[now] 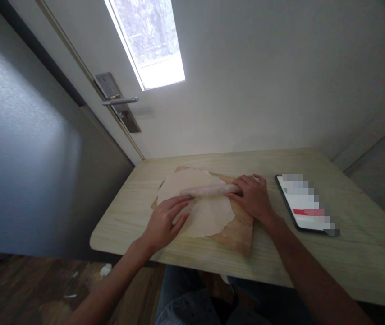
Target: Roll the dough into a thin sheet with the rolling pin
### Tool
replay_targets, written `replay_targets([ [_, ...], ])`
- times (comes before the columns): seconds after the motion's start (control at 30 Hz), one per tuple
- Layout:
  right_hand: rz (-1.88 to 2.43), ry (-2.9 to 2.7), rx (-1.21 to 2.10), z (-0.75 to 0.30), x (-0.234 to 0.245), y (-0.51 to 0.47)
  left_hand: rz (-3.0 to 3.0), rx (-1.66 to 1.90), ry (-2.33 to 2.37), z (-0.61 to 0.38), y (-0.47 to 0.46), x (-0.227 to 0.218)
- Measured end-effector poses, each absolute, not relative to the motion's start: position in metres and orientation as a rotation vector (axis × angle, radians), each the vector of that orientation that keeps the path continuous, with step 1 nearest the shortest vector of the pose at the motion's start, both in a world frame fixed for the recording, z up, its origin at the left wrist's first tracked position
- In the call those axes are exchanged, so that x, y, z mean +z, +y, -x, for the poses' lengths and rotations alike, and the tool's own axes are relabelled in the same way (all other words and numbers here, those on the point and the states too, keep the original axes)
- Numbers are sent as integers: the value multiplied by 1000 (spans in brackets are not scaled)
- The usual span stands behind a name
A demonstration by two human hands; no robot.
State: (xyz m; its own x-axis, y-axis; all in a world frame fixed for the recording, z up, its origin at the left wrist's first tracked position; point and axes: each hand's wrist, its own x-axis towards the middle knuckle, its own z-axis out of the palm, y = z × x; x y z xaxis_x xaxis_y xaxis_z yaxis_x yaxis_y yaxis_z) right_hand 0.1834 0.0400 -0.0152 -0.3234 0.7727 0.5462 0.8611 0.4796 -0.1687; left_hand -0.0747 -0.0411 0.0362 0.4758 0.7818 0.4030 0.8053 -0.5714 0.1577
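Jeans [185, 298] below — left hand [163, 223], fingers spread flat on dough [209, 214]; right hand [253, 196], fingers curled over rolling pin [209, 190].

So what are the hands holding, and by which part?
The right hand holds the rolling pin by its right end. The left hand lies open on the dough at the pin's left end, gripping nothing.

Both bare forearms reach forward from below, the left hand [165, 223] lying palm down with its fingers [179, 204] stretched flat and angled rightward, the right hand [254, 197] palm down farther ahead, knuckles raised, fingers curled leftward.
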Motion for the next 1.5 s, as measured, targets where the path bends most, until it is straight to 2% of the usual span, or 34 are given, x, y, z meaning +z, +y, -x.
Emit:
replay_targets([
  [0.13,1257,-2262,-161,-184,-13,38,2568,-686,-1595,43,-14,31],
  [0.33,1238,-2284,-63,-176,-9,31,2456,-332,-1781,16,3,10],
  [0.63,1457,-2301,-156,-159,-7,43,2376,-310,-1764,14,14,9],
  [1.27,1744,-2348,41,-144,2,120,2358,-307,-1926,17,98,18],
  [1.5,1810,-2251,18,-142,1,142,2344,-331,-1953,18,124,18],
])
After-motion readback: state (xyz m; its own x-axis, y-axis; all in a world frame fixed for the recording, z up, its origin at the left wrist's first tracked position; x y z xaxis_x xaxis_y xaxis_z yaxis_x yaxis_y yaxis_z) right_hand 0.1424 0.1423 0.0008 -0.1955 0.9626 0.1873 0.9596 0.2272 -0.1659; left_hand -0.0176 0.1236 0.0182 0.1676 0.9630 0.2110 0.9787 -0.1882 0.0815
